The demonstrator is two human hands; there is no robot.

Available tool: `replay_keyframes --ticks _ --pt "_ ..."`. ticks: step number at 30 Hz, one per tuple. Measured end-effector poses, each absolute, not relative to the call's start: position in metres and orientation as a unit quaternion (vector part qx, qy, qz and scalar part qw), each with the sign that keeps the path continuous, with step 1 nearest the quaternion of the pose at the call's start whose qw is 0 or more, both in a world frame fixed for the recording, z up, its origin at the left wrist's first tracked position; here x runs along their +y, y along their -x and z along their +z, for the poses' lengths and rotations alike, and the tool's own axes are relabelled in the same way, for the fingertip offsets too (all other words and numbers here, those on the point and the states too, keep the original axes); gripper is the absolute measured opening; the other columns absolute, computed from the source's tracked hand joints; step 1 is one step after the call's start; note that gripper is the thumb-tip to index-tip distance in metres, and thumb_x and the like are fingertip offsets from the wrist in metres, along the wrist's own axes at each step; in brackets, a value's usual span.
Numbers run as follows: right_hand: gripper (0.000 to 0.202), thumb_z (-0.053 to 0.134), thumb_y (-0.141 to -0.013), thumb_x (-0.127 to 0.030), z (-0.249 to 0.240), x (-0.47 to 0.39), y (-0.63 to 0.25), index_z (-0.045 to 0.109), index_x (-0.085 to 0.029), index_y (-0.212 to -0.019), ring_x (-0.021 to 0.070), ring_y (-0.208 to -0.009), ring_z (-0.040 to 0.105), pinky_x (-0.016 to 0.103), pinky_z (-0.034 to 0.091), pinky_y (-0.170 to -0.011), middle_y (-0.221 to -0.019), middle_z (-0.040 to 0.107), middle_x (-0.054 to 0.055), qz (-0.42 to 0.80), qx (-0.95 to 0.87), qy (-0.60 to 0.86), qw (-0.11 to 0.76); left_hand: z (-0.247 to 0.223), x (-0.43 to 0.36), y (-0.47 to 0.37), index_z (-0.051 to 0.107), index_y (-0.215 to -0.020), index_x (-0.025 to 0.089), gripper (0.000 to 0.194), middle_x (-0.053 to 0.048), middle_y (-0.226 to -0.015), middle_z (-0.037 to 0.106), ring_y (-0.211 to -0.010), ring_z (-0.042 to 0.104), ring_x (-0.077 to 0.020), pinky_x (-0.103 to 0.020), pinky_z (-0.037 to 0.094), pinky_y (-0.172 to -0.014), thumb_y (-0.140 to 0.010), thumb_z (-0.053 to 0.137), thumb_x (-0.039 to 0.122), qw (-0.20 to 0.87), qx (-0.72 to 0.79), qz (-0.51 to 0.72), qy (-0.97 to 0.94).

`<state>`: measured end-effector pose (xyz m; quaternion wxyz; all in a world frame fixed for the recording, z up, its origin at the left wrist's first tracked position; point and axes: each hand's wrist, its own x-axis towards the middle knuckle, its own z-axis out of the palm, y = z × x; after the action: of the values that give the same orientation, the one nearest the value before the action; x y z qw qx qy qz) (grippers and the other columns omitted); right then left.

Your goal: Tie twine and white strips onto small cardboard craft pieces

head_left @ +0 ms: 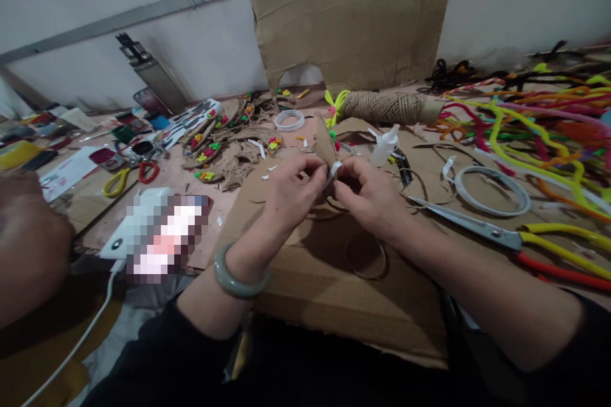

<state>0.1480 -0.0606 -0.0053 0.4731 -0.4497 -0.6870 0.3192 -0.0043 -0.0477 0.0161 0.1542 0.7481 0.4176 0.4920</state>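
Note:
My left hand (294, 194) and my right hand (370, 196) meet above a sheet of cardboard (305, 286). Thumbs and fingers of both are closed in a pinch on a short white strip of tape (335, 170). Part of a thin brown band curves below the fingertips, mostly hidden by them. Near my right wrist, a thin brown ring (366, 259) lies on the cardboard. A small white squeeze bottle (384, 147) stands just beyond my right hand. To its right are a roll of white tape (492, 211) and large scissors (496, 235) with yellow and red handles.
Twine-covered pieces with coloured bits (224, 140) lie beyond my left hand, near a smaller tape roll (289, 130). A twine spool (386, 107) rests before upright cardboard (344, 32). Bright cords (539, 121) crowd the right. Another person's hand (31, 248) is at left, near a phone (167, 238).

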Motion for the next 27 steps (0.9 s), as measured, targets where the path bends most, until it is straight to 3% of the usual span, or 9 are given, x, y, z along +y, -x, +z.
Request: replay_keyframes --ticks 6,21,27 --pt "0.012 0.057 -0.079 -0.031 -0.0063 -0.0592 -0.1463 0.050 -0.022 -0.080 0.0134 -0.064 0.051 0.030 0.041 -0.061 -0.070 0.057 -0.001 0.362 -0.660 0.440 0.490 0.0155 -0.0475 0.0054 0.067 -0.075 0.017 0.008 -0.002 -0.073 0.069 -0.070 0.063 -0.0135 -0.027 0.049 -0.067 -0.081 0.063 0.021 0.175 0.408 0.501 -0.743" --pt "0.010 0.056 -0.079 -0.030 -0.0077 -0.0573 -0.1476 0.050 -0.022 -0.080 0.0148 -0.066 0.051 0.032 0.041 -0.063 -0.071 0.057 0.000 0.364 -0.655 0.454 0.482 0.0169 -0.0488 0.0039 0.068 -0.075 0.018 0.003 -0.002 -0.073 0.069 -0.073 0.064 -0.0149 -0.029 0.050 -0.071 -0.077 0.067 0.020 0.218 0.422 0.482 -0.736" --pt "0.009 0.056 -0.078 -0.030 -0.0082 -0.0572 -0.1453 0.051 -0.022 -0.079 0.0134 -0.065 0.051 0.031 0.041 -0.062 -0.072 0.056 -0.001 0.382 -0.651 0.435 0.490 0.0172 -0.0477 0.0047 0.066 -0.073 0.018 0.006 -0.001 -0.070 0.067 -0.067 0.062 -0.0144 -0.026 0.047 -0.060 -0.077 0.062 0.020 0.273 0.455 0.486 -0.694"
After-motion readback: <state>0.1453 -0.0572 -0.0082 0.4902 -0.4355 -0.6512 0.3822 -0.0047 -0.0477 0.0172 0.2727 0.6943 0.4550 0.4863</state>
